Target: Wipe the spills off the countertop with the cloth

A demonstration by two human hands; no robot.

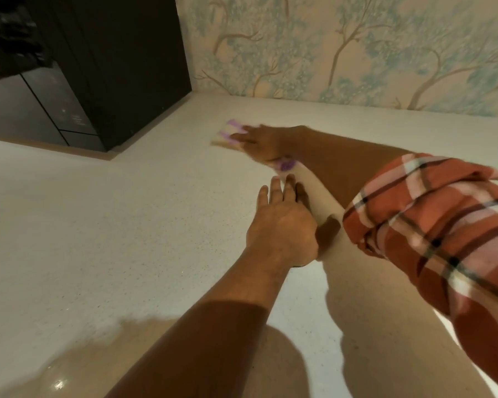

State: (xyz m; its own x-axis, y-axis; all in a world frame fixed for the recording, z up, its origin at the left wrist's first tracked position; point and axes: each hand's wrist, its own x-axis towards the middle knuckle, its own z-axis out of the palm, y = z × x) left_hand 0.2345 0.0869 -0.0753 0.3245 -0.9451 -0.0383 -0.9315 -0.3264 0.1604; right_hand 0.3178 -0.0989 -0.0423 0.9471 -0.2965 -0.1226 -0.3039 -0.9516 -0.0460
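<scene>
A white speckled countertop [127, 225] fills the view. My right hand [260, 142] reaches far across it towards the back wall and presses flat on a white cloth with purple stripes [229, 130]; the cloth is blurred and shows past my fingertips and again by my wrist. My left hand [279, 222] lies palm down on the counter, fingers spread, just in front of the right forearm, holding nothing. No spill is distinguishable around the cloth.
A tall black appliance [98, 67] stands on the counter at the back left. A wall with tree-pattern wallpaper [357, 47] runs behind the counter. A glossy, wet-looking patch [78, 366] shines near the front edge.
</scene>
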